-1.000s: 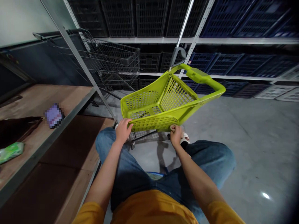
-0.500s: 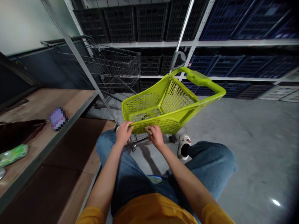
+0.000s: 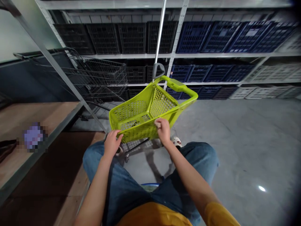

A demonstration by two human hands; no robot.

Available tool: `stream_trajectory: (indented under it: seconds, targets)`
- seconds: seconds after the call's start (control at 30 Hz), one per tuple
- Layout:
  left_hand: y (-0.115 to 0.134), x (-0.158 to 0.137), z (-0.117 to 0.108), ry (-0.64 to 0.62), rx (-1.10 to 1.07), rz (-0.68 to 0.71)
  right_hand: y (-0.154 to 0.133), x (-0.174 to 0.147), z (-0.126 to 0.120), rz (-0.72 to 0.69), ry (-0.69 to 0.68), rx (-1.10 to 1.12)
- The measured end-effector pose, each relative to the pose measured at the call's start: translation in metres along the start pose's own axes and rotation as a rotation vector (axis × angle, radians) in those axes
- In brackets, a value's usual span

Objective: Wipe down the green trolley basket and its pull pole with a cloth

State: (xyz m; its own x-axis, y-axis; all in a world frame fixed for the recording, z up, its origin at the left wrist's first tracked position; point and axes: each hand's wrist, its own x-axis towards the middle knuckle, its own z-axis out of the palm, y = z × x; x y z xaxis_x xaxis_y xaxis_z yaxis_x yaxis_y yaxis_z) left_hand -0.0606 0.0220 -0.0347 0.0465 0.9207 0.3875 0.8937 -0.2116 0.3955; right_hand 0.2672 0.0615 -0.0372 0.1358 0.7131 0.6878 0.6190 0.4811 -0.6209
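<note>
A lime-green plastic shopping cart (image 3: 138, 108) stands in front of my knees, its handle toward the upper right. Near its low front corner, my left hand (image 3: 112, 144) grips the top rim, fingers over the edge and thumb on the outside. My right hand (image 3: 164, 130) is closed around a small pale crumpled cloth (image 3: 158, 124) at the upper part of the cart's near side, just under the rim. Most of the cloth is hidden by the fingers.
A grey metal shopping cart (image 3: 98, 72) stands behind on the left. Racks of black crates (image 3: 131, 37) and blue crates (image 3: 195, 37) line the back. A wooden shelf (image 3: 58, 108) with a metal post borders my left; a blurred purple item (image 3: 34, 136) lies on it.
My right hand has moved with the cloth up and toward the handle end, from mid-side to just under the rim. My left hand keeps its hold at the front corner. The view has shifted right.
</note>
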Motion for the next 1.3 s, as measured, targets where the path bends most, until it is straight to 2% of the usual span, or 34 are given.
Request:
stream_trajectory:
  seconds: [0.07,0.13,0.2,0.27,0.33,0.4,0.47,0.53,0.63,0.7,0.77,0.87,0.93,0.97,1.03,1.17,1.23,1.3]
  targets:
    - [0.013,0.003,-0.007,0.004,0.094,-0.013,-0.013,-0.006,0.01,-0.077,-0.098,0.015]
    - [0.033,0.009,-0.011,0.057,0.148,-0.004,-0.018,-0.004,0.008,-0.084,-0.076,0.008]
    - [0.06,0.021,-0.006,0.071,0.113,0.038,-0.017,0.005,0.0,-0.071,-0.02,-0.021]
    - [0.092,0.038,0.007,0.023,0.042,0.112,-0.014,0.015,-0.01,-0.077,-0.019,-0.061]
    - [0.127,0.057,0.027,-0.049,-0.029,0.2,-0.009,0.027,-0.021,-0.111,-0.09,-0.096]
    - [0.158,0.073,0.046,-0.128,-0.116,0.214,0.0,0.041,-0.038,-0.136,-0.14,-0.129]
    - [0.182,0.084,0.061,-0.168,-0.152,0.153,0.017,0.061,-0.066,-0.096,-0.066,-0.18]
    - [0.196,0.087,0.071,-0.15,-0.152,0.109,0.039,0.084,-0.1,0.004,0.127,-0.245]
    - [0.202,0.085,0.077,-0.086,-0.13,0.059,0.065,0.111,-0.136,0.103,0.372,-0.316]
    - [0.202,0.082,0.078,-0.05,-0.118,0.03,0.069,0.112,-0.133,0.097,0.395,-0.331]
    - [0.2,0.082,0.078,-0.036,-0.111,0.024,0.061,0.097,-0.111,0.032,0.306,-0.335]
    - [0.197,0.084,0.077,-0.043,-0.099,0.05,0.039,0.065,-0.07,-0.152,0.043,-0.333]
    - [0.194,0.086,0.077,-0.044,-0.095,0.068,0.028,0.052,-0.058,-0.244,-0.108,-0.342]
    - [0.192,0.087,0.077,-0.043,-0.096,0.076,0.025,0.05,-0.058,-0.257,-0.139,-0.356]
    - [0.189,0.088,0.078,-0.039,-0.103,0.089,0.025,0.054,-0.069,-0.23,-0.128,-0.405]
    - [0.183,0.09,0.078,-0.048,-0.126,0.112,0.035,0.073,-0.108,-0.196,-0.109,-0.504]
    - [0.179,0.091,0.078,-0.059,-0.136,0.13,0.039,0.08,-0.125,-0.159,-0.034,-0.533]
    - [0.174,0.092,0.077,-0.073,-0.15,0.155,0.041,0.084,-0.139,-0.094,0.098,-0.554]
